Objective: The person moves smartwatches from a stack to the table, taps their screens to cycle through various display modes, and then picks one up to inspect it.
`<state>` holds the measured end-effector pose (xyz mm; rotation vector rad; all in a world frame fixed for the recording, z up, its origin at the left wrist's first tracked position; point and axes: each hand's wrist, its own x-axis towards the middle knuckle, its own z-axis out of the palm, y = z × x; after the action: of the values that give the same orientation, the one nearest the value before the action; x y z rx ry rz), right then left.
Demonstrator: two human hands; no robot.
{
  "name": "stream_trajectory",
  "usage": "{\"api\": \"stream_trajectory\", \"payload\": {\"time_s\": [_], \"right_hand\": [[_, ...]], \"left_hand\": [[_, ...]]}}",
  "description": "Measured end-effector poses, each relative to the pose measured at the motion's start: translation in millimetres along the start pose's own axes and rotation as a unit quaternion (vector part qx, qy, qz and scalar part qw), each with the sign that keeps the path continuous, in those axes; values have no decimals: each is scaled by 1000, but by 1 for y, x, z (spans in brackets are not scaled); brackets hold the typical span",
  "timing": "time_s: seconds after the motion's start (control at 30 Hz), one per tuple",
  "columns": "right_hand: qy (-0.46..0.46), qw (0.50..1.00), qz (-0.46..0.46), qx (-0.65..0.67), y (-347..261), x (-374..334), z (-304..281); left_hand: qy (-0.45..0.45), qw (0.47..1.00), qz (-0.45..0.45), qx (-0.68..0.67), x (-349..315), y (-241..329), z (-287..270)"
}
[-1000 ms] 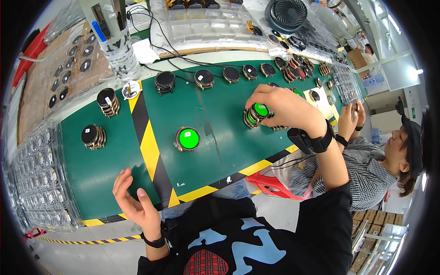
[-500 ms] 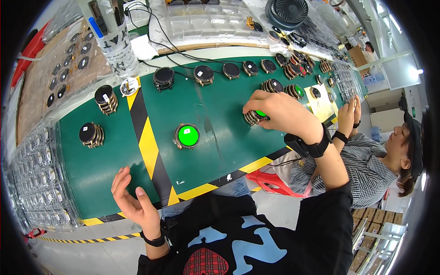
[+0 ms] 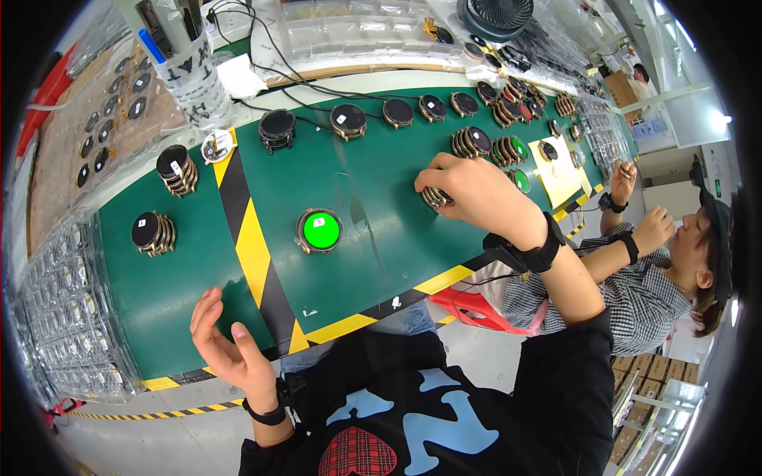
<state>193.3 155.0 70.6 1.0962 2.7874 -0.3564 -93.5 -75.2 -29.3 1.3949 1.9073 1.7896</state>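
Note:
My right hand (image 3: 480, 198) has its fingers closed round the edges of a stack of round watch cases (image 3: 434, 197) on the green mat. The hand hides the top of that stack. Low at the left, over the mat's front edge, my left hand (image 3: 230, 341) is open and holds nothing, its fingers loosely curled. Between the hands lies a watch case with a lit green face (image 3: 321, 231) and a small white sticker. Just behind my right hand are a dark-faced stack (image 3: 472, 143), a green-faced stack (image 3: 509, 150) and another green-faced watch case (image 3: 518, 181).
Two stacks of watch cases (image 3: 176, 170) (image 3: 154, 232) stand at the left, beside clear trays (image 3: 75, 317). Single dark watch cases (image 3: 348, 120) line the back edge, near black cables (image 3: 278, 59). A co-worker (image 3: 627, 293) sits at the right, near a yellow sheet (image 3: 559, 182).
My right hand has shifted slightly left and its stack's green top is now hidden. A green-faced watch case shows behind my wrist. The co-worker's hands have moved apart. My left hand stays put.

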Motion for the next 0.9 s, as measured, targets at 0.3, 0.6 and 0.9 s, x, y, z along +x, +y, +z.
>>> {"api": "stream_trajectory", "payload": {"time_s": [0.3, 0.6, 0.9], "right_hand": [[1, 999, 44, 1, -26, -3, 7], [44, 999, 30, 3, -30, 7, 12], [108, 994, 32, 8, 9, 33, 18]], "left_hand": [[-8, 1000, -3, 5, 0, 2, -1], [-52, 998, -17, 3, 0, 4, -3], [-341, 924, -125, 118, 59, 65, 4]]}}
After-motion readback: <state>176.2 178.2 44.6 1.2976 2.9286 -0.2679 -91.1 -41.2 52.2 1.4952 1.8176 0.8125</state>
